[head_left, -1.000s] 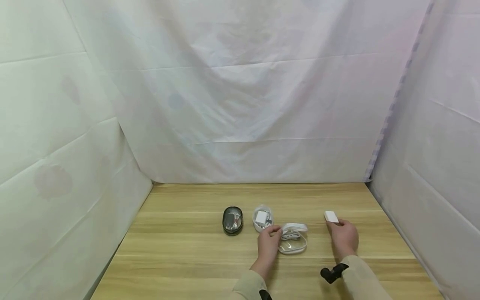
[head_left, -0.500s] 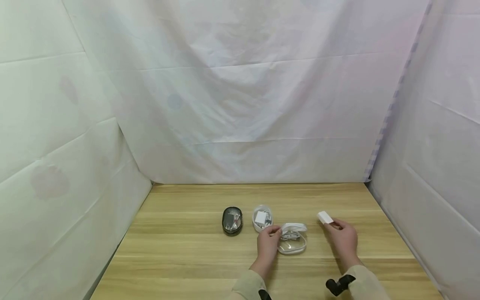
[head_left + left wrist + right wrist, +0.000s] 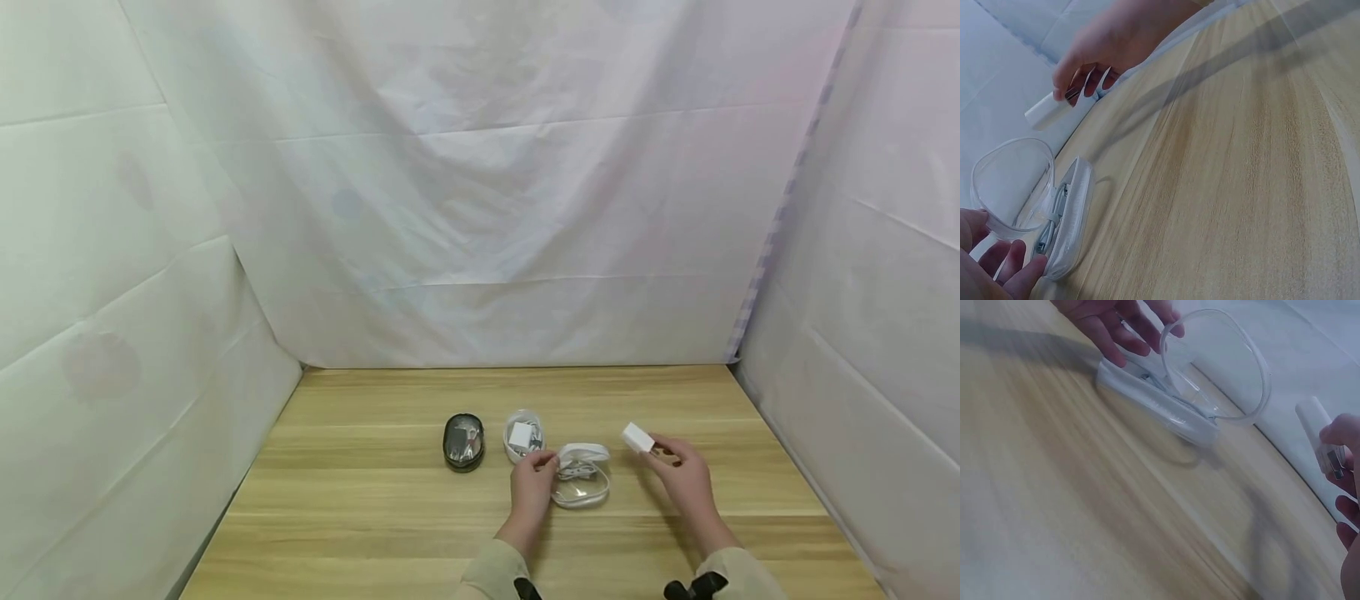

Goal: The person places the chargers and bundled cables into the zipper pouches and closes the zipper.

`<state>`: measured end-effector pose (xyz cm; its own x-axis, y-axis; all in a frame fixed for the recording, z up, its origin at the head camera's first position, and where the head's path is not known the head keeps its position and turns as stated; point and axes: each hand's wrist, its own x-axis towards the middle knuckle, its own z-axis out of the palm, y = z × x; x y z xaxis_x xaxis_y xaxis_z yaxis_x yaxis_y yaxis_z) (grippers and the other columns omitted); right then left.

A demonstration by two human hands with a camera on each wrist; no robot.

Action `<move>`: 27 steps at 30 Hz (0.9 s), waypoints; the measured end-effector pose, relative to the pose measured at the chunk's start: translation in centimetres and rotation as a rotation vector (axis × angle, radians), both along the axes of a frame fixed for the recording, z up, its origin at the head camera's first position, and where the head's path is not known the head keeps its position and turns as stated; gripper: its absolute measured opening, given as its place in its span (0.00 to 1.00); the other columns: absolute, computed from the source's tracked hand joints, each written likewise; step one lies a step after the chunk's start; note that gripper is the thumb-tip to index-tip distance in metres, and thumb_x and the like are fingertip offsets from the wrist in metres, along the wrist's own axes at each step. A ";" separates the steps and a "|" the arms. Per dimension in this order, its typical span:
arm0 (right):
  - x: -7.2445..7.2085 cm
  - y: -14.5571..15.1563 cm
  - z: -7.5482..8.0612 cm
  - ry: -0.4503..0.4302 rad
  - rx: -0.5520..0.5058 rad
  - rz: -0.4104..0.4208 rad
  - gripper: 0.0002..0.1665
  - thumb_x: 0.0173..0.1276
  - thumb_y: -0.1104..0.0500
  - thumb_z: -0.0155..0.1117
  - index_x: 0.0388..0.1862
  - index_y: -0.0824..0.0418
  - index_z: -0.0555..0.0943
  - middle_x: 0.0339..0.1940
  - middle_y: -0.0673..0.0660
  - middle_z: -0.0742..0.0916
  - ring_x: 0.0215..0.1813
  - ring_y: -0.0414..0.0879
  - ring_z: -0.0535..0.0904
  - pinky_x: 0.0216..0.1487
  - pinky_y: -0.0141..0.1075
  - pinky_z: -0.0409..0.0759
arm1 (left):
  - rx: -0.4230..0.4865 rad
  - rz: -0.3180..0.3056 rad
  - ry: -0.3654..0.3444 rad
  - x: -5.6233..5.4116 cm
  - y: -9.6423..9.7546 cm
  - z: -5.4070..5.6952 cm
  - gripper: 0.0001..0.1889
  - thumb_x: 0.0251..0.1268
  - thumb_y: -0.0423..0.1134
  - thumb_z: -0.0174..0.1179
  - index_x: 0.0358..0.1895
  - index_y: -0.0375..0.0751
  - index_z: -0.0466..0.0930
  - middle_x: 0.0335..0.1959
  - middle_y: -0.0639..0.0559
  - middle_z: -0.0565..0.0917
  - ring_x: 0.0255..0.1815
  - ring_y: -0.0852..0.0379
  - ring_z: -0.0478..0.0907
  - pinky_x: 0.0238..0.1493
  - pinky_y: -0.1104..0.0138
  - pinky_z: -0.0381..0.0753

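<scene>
My left hand point(image 3: 531, 493) holds a small zip case point(image 3: 1079, 219) with a white rim and a transparent lid. In the left wrist view the lid point(image 3: 1013, 140) stands raised, and fingers touch both the lid edge and the base. A coiled white cable point(image 3: 1054, 215) lies inside the base. To the right, my right hand point(image 3: 686, 479) pinches a white power adapter point(image 3: 638, 437) between thumb and fingers, above the table. Its metal prongs point(image 3: 1335, 464) show on the hand's side in the right wrist view.
Left of the left hand, a similar clear case point(image 3: 524, 417) holds a white adapter and cable. Farther left lies a black-rimmed case point(image 3: 463, 442) with dark contents. The wooden table point(image 3: 360, 500) is enclosed by white cloth point(image 3: 480, 208) at the back and sides.
My right hand has moved left with the adapter, nearer the open case, and the adapter has tilted. The left hand and its case have stayed almost in place.
</scene>
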<state>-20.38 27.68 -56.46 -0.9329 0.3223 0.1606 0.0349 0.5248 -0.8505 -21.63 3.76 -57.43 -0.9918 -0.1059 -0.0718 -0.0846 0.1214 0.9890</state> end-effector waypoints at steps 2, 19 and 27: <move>0.4 0.1 0.0 0.022 0.025 0.032 0.23 0.63 0.57 0.71 0.54 0.67 0.82 0.48 0.61 0.83 0.47 0.44 0.72 0.41 0.27 0.69 | 0.009 -0.004 -0.007 -0.1 -0.1 0.0 0.06 0.63 0.33 0.64 0.41 0.37 0.85 0.32 0.54 0.82 0.25 0.62 0.76 0.25 0.70 0.80; 2.8 -1.2 0.6 0.110 -0.018 0.254 0.22 0.55 0.61 0.77 0.49 0.62 0.86 0.45 0.54 0.86 0.43 0.42 0.76 0.41 0.32 0.74 | 0.008 -0.027 -0.008 -0.3 -0.2 0.1 0.05 0.63 0.32 0.62 0.40 0.37 0.85 0.30 0.54 0.81 0.28 0.62 0.76 0.26 0.70 0.80; 3.0 -2.2 0.0 0.064 -0.025 0.384 0.22 0.53 0.59 0.78 0.48 0.57 0.87 0.43 0.50 0.86 0.36 0.42 0.73 0.35 0.33 0.73 | 0.046 -0.051 -0.011 0.2 0.2 0.1 0.04 0.64 0.31 0.61 0.39 0.35 0.84 0.28 0.54 0.80 0.26 0.60 0.76 0.25 0.68 0.81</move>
